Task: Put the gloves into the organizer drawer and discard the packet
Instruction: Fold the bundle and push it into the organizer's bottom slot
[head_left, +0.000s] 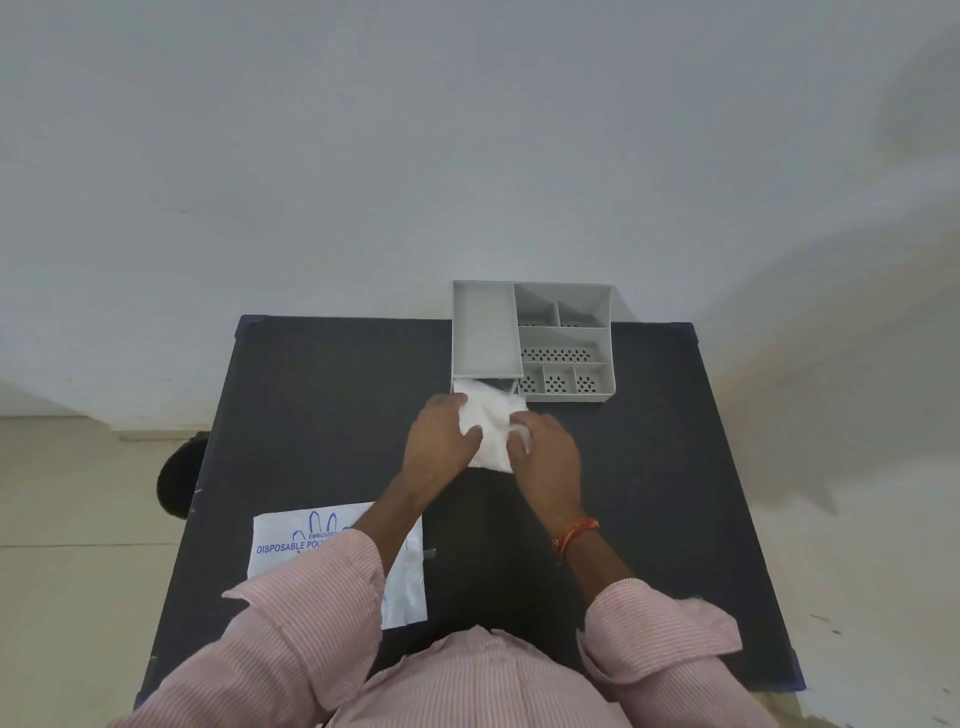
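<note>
A bundle of translucent white gloves (491, 423) lies partly in the pulled-out drawer (511, 385) at the front left of the grey organizer (485, 332). My left hand (439, 441) grips the bundle's left side, thumb on top. My right hand (545, 452) holds its right side, fingers pinching the plastic. The bundle's near end hangs out over the table. The white packet (332, 540) with blue print lies flat at the table's near left, partly under my left sleeve.
The organizer stands at the far edge of the dark table (649, 467), against a pale wall, with several perforated compartments on its right side. A black round object (179, 478) sits on the floor left of the table.
</note>
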